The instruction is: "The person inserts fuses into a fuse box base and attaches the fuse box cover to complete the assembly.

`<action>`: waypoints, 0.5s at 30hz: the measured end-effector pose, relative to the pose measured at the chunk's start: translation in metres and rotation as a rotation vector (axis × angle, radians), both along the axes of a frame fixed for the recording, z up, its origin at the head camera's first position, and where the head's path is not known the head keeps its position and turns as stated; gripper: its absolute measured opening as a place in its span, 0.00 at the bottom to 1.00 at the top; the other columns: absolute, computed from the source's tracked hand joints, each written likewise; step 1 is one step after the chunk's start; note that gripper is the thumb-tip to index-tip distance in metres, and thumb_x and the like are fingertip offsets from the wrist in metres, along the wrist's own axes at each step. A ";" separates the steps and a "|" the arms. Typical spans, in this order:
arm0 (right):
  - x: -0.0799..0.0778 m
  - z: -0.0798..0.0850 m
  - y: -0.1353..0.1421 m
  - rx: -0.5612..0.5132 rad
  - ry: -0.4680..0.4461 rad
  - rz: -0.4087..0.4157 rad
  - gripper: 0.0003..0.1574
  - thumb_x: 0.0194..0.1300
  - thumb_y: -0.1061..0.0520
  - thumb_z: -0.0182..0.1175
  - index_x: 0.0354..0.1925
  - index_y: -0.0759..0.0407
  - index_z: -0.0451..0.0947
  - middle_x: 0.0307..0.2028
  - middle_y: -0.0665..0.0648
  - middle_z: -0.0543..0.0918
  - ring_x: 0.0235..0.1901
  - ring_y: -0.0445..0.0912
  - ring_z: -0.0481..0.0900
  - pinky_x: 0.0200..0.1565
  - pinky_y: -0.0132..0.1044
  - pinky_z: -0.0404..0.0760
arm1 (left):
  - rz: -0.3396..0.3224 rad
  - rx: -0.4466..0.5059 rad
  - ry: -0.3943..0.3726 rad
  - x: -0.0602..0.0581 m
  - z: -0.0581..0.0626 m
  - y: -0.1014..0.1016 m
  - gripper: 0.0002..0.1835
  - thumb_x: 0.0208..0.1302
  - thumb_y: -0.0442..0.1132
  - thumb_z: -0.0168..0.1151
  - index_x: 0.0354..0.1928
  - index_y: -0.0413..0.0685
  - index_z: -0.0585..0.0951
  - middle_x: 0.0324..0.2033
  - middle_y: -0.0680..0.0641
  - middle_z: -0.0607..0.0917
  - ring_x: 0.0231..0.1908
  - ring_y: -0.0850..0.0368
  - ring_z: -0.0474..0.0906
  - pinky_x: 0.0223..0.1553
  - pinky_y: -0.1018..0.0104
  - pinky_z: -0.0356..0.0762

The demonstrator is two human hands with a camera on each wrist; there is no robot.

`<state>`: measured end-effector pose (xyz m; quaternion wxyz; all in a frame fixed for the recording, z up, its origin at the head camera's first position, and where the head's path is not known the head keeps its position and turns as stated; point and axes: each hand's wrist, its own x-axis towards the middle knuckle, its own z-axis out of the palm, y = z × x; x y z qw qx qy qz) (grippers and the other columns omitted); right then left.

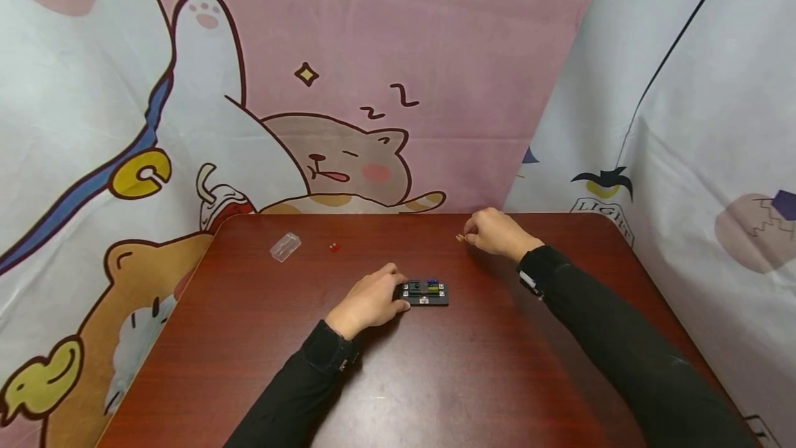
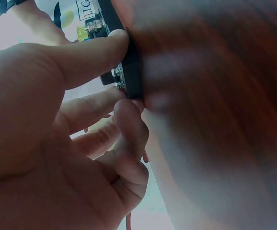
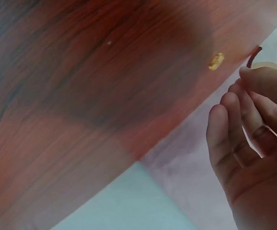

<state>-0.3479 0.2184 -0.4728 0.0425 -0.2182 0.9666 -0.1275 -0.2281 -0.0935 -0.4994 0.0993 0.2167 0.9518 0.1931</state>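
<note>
Left hand (image 1: 370,299) grips black board (image 1: 429,300) by left end, just below head-frame centre, on tabletop (image 1: 429,379). Right hand (image 1: 494,232), right of centre, near gold piece (image 3: 216,61); can't tell if pinching anything.

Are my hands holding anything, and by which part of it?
Left hand holds the board by its left end; whether the right hand holds anything, I can't tell.
</note>
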 end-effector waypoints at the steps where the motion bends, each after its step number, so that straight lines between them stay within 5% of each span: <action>1: -0.001 -0.001 0.000 0.003 -0.001 0.000 0.09 0.76 0.56 0.70 0.48 0.56 0.94 0.44 0.54 0.94 0.42 0.49 0.84 0.50 0.50 0.86 | 0.000 0.000 -0.001 0.000 0.000 0.000 0.27 0.73 0.51 0.76 0.70 0.51 0.85 0.58 0.49 0.82 0.44 0.53 0.81 0.51 0.52 0.82; 15: -0.009 -0.014 -0.003 0.044 0.010 0.030 0.09 0.76 0.55 0.70 0.50 0.54 0.94 0.50 0.55 0.94 0.51 0.53 0.87 0.60 0.56 0.86 | 0.002 0.009 0.000 0.000 0.000 0.000 0.27 0.73 0.50 0.76 0.69 0.51 0.85 0.59 0.49 0.82 0.44 0.53 0.81 0.51 0.52 0.82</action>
